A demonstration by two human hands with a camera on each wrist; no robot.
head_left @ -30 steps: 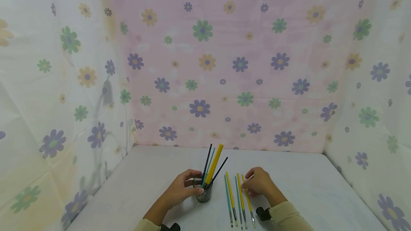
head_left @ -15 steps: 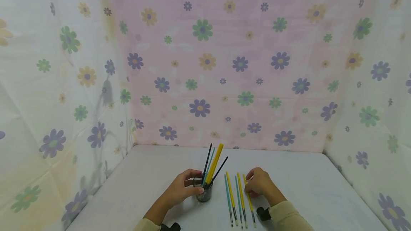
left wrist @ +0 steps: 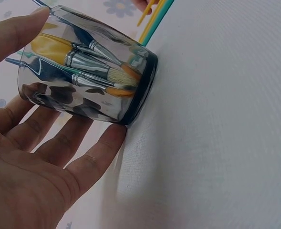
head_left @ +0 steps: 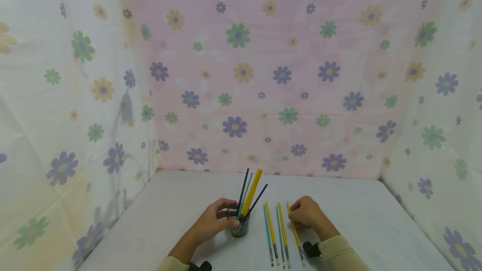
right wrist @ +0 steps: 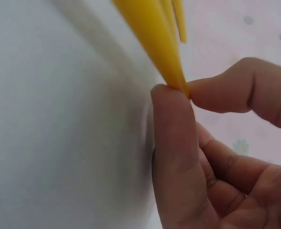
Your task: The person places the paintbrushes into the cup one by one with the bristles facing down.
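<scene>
My left hand [head_left: 211,223] grips a dark glass cup [left wrist: 83,71], thumb on its near rim and fingers along its side. Inside the cup stand several brushes with black, teal and yellow handles [head_left: 251,193], bristles down. To the right, my right hand [head_left: 309,216] pinches a yellow brush [head_left: 296,234] between thumb and finger; the right wrist view shows the yellow handle [right wrist: 152,38] between the fingertips. Just left of that hand, yellow and teal brushes [head_left: 270,233] lie side by side on the table, handles pointing away from me.
The white table [head_left: 188,187] runs back to a pink flowered cloth [head_left: 263,74]. Pale flowered cloth [head_left: 37,116] hangs on both sides. A dark strap-mounted piece [head_left: 311,249] sits at my right wrist, close to the brush.
My right hand has shifted slightly to the right with the yellow brush, widening its distance from the other brushes. My left hand and the cup have stayed in place.
</scene>
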